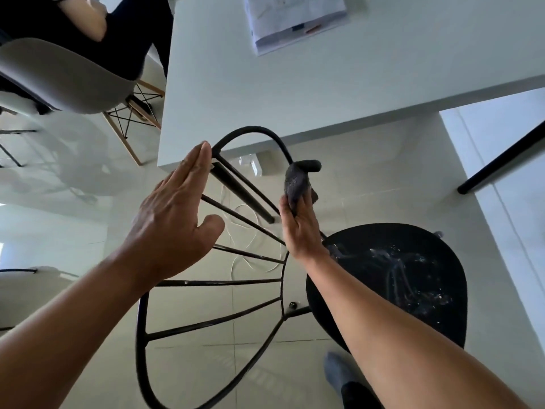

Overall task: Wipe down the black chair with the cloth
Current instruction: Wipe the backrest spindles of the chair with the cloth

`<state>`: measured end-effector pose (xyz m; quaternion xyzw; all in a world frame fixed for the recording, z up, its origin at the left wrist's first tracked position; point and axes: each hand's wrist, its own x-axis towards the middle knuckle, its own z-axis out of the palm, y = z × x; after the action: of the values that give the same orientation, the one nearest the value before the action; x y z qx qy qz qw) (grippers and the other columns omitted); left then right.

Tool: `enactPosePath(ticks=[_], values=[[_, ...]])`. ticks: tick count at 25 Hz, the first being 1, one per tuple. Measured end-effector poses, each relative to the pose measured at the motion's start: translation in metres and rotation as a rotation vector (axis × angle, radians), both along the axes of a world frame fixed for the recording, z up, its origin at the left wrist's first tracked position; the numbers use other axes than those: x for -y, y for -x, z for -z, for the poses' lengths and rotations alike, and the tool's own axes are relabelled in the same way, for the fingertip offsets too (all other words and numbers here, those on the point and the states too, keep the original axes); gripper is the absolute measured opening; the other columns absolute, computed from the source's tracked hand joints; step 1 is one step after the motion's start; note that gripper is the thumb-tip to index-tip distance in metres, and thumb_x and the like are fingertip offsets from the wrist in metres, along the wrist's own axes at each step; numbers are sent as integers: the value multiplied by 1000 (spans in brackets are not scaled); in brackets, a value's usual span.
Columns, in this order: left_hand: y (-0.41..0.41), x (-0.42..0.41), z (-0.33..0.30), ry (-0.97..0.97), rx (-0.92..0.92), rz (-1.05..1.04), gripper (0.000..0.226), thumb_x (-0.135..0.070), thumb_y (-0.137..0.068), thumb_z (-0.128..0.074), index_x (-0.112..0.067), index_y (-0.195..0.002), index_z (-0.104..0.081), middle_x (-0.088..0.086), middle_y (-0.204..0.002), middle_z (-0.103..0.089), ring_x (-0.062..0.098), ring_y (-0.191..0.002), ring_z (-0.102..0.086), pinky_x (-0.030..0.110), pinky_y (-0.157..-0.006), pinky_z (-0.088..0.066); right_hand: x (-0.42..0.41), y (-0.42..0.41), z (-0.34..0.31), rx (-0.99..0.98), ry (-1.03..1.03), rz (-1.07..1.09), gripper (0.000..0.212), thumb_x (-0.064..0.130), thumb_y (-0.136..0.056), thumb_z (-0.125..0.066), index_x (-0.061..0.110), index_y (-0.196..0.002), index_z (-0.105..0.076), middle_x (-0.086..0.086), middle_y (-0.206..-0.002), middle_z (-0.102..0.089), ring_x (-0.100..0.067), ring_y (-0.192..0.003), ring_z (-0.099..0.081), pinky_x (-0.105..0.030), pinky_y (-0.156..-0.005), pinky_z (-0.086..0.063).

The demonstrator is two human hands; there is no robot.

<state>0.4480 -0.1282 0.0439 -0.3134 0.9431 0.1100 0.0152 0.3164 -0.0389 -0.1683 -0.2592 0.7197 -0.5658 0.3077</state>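
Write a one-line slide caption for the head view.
Right hand wipes black chair backrest with dark cloth; left hand open beside it.

Chair (389, 278) was black all over — round seat and thin wire back alike, seat marked with pale whitish streaks and specks. Cloth (298, 181) was dark grey with a fine knit-like texture. Table (295, 93) was white, its leg (501, 160) black. Papers (295, 19) on it were white with faint blue print and a small orange mark. Second chair (59, 75) had a light grey shell on pale wood legs with black wire struts. Floor tiles (206, 376) were glossy beige — sock (336, 376) was blue-grey.
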Motion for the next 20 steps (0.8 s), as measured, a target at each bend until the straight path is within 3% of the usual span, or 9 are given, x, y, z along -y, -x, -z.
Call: enactPosePath(ticks=[2, 4, 6, 8, 11, 13, 16, 19, 20], values=[[0, -1, -1, -3, -12, -29, 96, -32, -77, -50, -29, -164, -8, -12, -168, -8, 28, -145, -41, 46, -116, -36, -6, -6, 32, 125, -65, 27, 64, 46, -109, -33, 14, -164, -23, -3, -167, -31, -17, -150, -33, -31, -123, -27], [0, -1, 0, 25, -7, -47, 96, -32, -76, -51, -30, -163, -11, -10, -169, -14, 37, -137, -49, 45, -113, -36, -7, -2, 56, 494, -161, 189, 55, 45, -108, -41, 14, -153, -44, -4, -135, -59, -17, -111, -58, -33, -97, -43], [1, -1, 2, 52, 15, -63, 96, -33, -76, -50, -32, -163, -10, -11, -170, -15, 31, -145, -41, 36, -113, -29, -9, 14, 71, 841, -270, 352, 50, 44, -106, -48, 8, -140, -56, -8, -118, -66, -24, -99, -62, -38, -95, -44], [1, 1, 4, 65, 26, -85, 97, -34, -75, -49, -33, -163, -9, -11, -170, -15, 17, -153, -24, 29, -113, -18, -9, 25, 76, 956, -321, 353, 51, 42, -103, -52, 5, -138, -59, -15, -120, -69, -36, -106, -66, -42, -102, -47], [2, 2, 3, 58, 24, -92, 97, -34, -75, -49, -32, -163, -7, -9, -170, -16, 15, -154, -21, 27, -115, -16, 8, 31, 47, 934, -238, 323, 30, 39, -101, -56, 16, -118, -63, -9, -115, -62, -25, -92, -63, -38, -94, -47], [4, 0, 1, 43, 29, -91, 97, -34, -76, -50, -30, -163, -7, -8, -170, -15, 25, -150, -33, 33, -117, -21, 16, 28, 17, 864, -158, 291, 32, 37, -102, -53, 20, -128, -61, -7, -114, -57, -23, -87, -62, -42, -99, -48], [3, -4, -3, 28, 29, -82, 96, -33, -77, -50, -23, -164, -10, -3, -170, -16, 23, -151, -29, 36, -119, -22, 16, 17, -34, 664, -41, 210, 49, 41, -103, -48, 23, -149, -48, -5, -137, -51, -20, -122, -51, -47, -119, -34], [6, -3, -4, 15, 28, -73, 97, -32, -76, -49, -18, -164, -10, 2, -170, -17, 18, -155, -17, 29, -117, -16, 24, 2, -97, 496, 257, 60, 57, 46, -99, -46, 31, -154, -40, 1, -141, -42, -9, -110, -51, -31, -99, -41], [8, -3, -5, 14, 21, -67, 97, -31, -76, -49, -16, -163, -12, 4, -170, -18, 19, -155, -18, 29, -119, -18, 28, -7, -118, 422, 359, 17, 55, 41, -100, -46, 30, -154, -40, 0, -142, -43, -10, -112, -53, -32, -99, -44]])
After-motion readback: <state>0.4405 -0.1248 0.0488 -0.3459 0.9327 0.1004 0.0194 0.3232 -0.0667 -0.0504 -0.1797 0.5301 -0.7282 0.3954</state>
